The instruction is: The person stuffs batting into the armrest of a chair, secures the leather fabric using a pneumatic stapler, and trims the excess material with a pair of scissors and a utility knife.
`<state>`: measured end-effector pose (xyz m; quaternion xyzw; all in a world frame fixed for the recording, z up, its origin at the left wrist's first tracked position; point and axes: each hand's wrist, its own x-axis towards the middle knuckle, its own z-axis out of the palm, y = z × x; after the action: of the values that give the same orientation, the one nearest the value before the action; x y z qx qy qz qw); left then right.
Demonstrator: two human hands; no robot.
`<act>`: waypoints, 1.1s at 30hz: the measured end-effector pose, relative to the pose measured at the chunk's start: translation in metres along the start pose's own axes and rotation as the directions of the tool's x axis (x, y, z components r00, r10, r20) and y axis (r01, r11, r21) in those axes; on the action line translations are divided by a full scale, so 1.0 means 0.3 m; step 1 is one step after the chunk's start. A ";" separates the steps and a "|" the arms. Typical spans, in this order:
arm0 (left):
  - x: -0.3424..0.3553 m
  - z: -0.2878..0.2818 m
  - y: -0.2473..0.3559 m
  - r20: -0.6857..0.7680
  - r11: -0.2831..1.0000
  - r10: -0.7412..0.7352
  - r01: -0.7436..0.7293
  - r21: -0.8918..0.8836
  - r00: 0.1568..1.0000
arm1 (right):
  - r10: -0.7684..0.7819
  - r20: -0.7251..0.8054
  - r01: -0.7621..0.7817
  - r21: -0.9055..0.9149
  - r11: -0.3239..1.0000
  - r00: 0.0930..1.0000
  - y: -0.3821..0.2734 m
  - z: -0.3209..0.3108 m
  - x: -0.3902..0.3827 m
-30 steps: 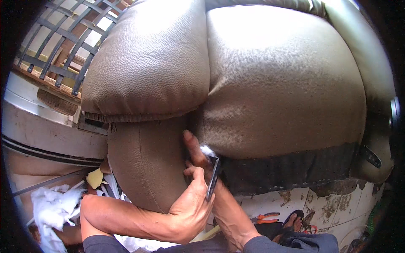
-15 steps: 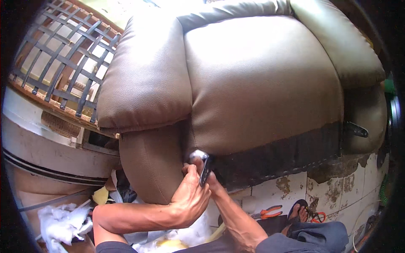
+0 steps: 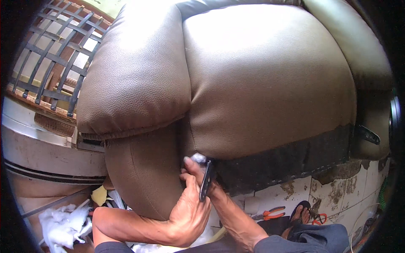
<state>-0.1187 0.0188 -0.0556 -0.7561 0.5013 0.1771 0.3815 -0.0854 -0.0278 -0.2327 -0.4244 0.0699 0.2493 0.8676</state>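
Observation:
A brown leather-look recliner seat (image 3: 270,92) fills the middle, with a padded brown armrest (image 3: 135,80) to its left. My left hand (image 3: 190,208) is closed at the seat's lower left corner, its curled fingers on something I cannot make out. Next to it, my right hand (image 3: 216,192) reaches up behind a black metal bracket (image 3: 205,181), which hides much of it. A tuft of white fibre stuffing (image 3: 198,157) shows at the fingertips, apparently gripped by the right hand. Black fabric (image 3: 287,162) runs along the seat's lower edge.
Orange-handled pliers (image 3: 272,213) lie on the worn tiled floor (image 3: 295,189) near my sandalled foot (image 3: 300,213). White stuffing (image 3: 63,225) and yellow foam (image 3: 99,196) lie at lower left. A frame with woven black straps (image 3: 55,55) stands at upper left. Another black bracket (image 3: 368,134) juts out at right.
The view has shifted closer, so the seat looks larger. Both hands stay at the same corner; the fingertips beside the bracket and stuffing show more now.

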 end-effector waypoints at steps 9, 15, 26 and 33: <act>0.015 0.004 -0.013 -0.036 1.000 0.014 -0.014 -0.004 0.999 | -0.372 -0.263 0.329 -0.193 0.924 0.890 -0.122 0.123 0.111; -0.006 -0.020 -0.010 0.080 0.968 0.062 -0.041 -0.246 0.995 | 0.075 0.026 -0.054 -0.465 0.883 0.997 -0.051 0.017 0.059; -0.170 -0.114 -0.240 -0.121 0.965 -0.173 0.144 -0.218 0.977 | -0.801 0.195 0.695 -0.634 0.337 0.566 0.113 0.016 -0.080; -0.156 -0.003 -0.251 -0.458 0.960 -0.183 0.058 -0.275 0.870 | -0.214 0.196 0.285 -0.498 0.819 0.957 -0.071 0.042 0.014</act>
<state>-0.0718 0.0629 0.0055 -0.8486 0.5047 0.0228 0.1568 -0.0724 -0.0275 -0.2111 -0.6316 -0.1136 0.1700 0.7479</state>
